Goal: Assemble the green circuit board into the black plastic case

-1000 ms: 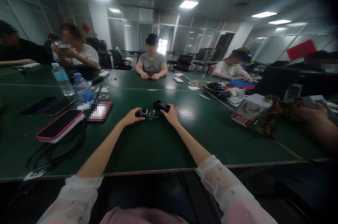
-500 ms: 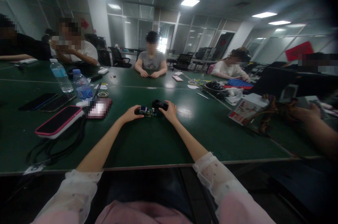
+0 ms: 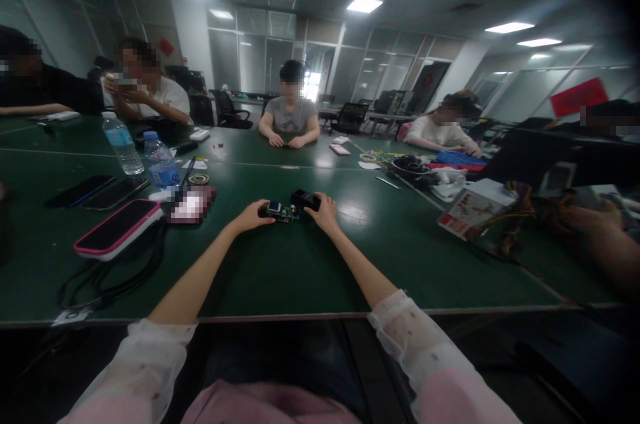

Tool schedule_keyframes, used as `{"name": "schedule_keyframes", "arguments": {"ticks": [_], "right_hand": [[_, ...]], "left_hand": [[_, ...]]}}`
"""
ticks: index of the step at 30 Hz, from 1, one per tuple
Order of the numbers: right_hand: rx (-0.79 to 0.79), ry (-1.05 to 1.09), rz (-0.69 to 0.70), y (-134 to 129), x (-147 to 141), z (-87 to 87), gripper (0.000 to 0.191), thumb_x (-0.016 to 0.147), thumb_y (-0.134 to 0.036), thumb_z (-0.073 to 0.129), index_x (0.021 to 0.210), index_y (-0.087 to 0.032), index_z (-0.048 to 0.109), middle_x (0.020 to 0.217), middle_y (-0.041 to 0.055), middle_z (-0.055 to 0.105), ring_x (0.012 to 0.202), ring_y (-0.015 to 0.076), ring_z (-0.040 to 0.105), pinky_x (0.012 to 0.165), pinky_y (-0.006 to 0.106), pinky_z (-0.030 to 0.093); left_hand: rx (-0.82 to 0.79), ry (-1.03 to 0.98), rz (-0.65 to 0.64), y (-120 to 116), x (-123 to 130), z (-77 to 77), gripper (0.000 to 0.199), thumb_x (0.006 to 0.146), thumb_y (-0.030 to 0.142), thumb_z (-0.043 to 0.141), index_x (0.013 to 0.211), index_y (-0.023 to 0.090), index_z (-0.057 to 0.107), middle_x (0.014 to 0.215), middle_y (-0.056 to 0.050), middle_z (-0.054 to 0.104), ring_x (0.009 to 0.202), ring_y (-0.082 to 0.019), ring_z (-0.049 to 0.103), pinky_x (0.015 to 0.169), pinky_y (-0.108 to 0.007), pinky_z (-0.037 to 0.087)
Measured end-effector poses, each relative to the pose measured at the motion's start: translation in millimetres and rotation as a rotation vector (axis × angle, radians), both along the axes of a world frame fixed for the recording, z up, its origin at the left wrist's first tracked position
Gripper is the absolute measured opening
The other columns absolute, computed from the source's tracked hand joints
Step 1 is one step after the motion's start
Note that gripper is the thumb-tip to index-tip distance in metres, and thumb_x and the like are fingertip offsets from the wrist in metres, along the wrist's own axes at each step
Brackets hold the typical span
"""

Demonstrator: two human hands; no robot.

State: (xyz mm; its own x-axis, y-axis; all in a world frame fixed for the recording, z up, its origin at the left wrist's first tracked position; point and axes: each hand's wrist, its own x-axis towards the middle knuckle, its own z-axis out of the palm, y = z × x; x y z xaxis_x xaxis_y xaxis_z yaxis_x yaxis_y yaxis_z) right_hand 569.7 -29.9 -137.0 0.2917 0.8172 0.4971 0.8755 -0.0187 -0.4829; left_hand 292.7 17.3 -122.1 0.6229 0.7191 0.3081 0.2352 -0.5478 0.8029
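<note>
L hand [image 3: 253,216] half-curled, my thumb & fingers on the L end of the circuit board [image 3: 282,211], btwn my hands; R hand [image 3: 326,212], also half-curled, grips the black case [image 3: 304,199], inside too dark to tell. Fwd-left of L hand: blue-capped btl [image 3: 161,167], blue-labelled btl [image 3: 122,143], fill lvls unclear.

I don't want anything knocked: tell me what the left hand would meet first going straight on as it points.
Beyond the board in its grip, the left hand would probably meet the black case first, held by the right hand; depth is unclear, so it might pass in front.
</note>
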Motion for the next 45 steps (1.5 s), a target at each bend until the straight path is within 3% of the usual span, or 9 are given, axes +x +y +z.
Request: {"name": "schedule_keyframes", "arguments": {"ticks": [13,19,21,24,28,32,40,45], "right_hand": [[0.01,0.108,0.066,-2.7,2.5,0.3,0.052,0.071,-0.03,0.069,0.118,-0.02,0.051,0.114,0.0124,0.058,0.107,0.0303,0.053,0.087,0.045,0.043],[0.075,0.175,0.103,-4.2,-1.7,11.1,0.05,0.074,-0.032,0.068,0.118,-0.017,0.05,0.114,0.0129,0.06,0.107,0.0287,0.055,0.09,0.044,0.044],[0.117,0.21,0.156,-6.2,-6.8,17.9,0.052,0.076,-0.035,0.066,0.121,-0.017,0.047,0.115,0.0125,0.06,0.107,0.0272,0.056,0.091,0.042,0.045],[0.184,0.308,0.343,-13.0,-18.0,28.4,0.052,0.078,-0.039,0.065,0.122,-0.019,0.047,0.118,0.011,0.059,0.108,0.0254,0.057,0.093,0.04,0.046],[0.143,0.336,0.513,-24.0,-31.9,36.0,0.052,0.078,-0.04,0.066,0.123,-0.021,0.048,0.118,0.009,0.059,0.106,0.0233,0.058,0.091,0.038,0.047],[0.095,0.318,0.594,-28.7,-37.9,34.5,0.051,0.078,-0.039,0.067,0.123,-0.021,0.049,0.117,0.0087,0.059,0.105,0.0229,0.058,0.091,0.038,0.048],[0.066,0.221,0.607,-28.2,-42.8,28.2,0.053,0.078,-0.034,0.068,0.125,-0.023,0.049,0.122,0.0093,0.056,0.112,0.0245,0.054,0.096,0.042,0.043],[0.001,0.147,0.625,-29.1,-41.6,25.1,0.054,0.075,-0.031,0.07,0.124,-0.023,0.049,0.119,0.009,0.057,0.11,0.0244,0.053,0.096,0.042,0.042]], "left_hand": [[-0.002,-0.002,-0.005,-0.8,0.0,1.6,0.054,0.066,0.03,0.077,0.115,0.017,0.058,0.118,-0.011,0.063,0.111,-0.027,0.059,0.099,-0.047,0.041],[-0.002,-0.01,-0.005,-0.4,1.2,1.0,0.052,0.067,0.027,0.076,0.115,0.017,0.058,0.117,-0.01,0.063,0.109,-0.026,0.06,0.1,-0.046,0.041],[-0.002,-0.016,-0.004,0.2,1.6,0.1,0.052,0.067,0.025,0.076,0.114,0.017,0.057,0.116,-0.01,0.064,0.108,-0.026,0.06,0.099,-0.046,0.042],[0.0,-0.022,-0.012,1.0,1.6,-0.7,0.052,0.067,0.025,0.077,0.114,0.016,0.057,0.117,-0.011,0.063,0.109,-0.026,0.06,0.099,-0.045,0.042],[-0.004,-0.022,-0.024,1.5,1.3,-0.6,0.055,0.067,0.025,0.077,0.116,0.013,0.055,0.118,-0.013,0.063,0.11,-0.026,0.06,0.1,-0.044,0.043],[-0.022,-0.014,-0.026,1.1,1.6,-0.5,0.057,0.068,0.027,0.077,0.118,0.012,0.054,0.118,-0.014,0.064,0.109,-0.027,0.061,0.098,-0.044,0.045],[-0.03,-0.01,0.013,2.4,1.1,-1.9,0.058,0.065,0.029,0.078,0.116,0.012,0.056,0.113,-0.014,0.066,0.106,-0.029,0.063,0.095,-0.046,0.046],[0.0,-0.018,0.013,2.6,0.7,-2.0,0.077,0.062,0.031,0.081,0.128,0.013,0.047,0.127,-0.016,0.058,0.118,-0.03,0.056,0.103,-0.047,0.039]]}}
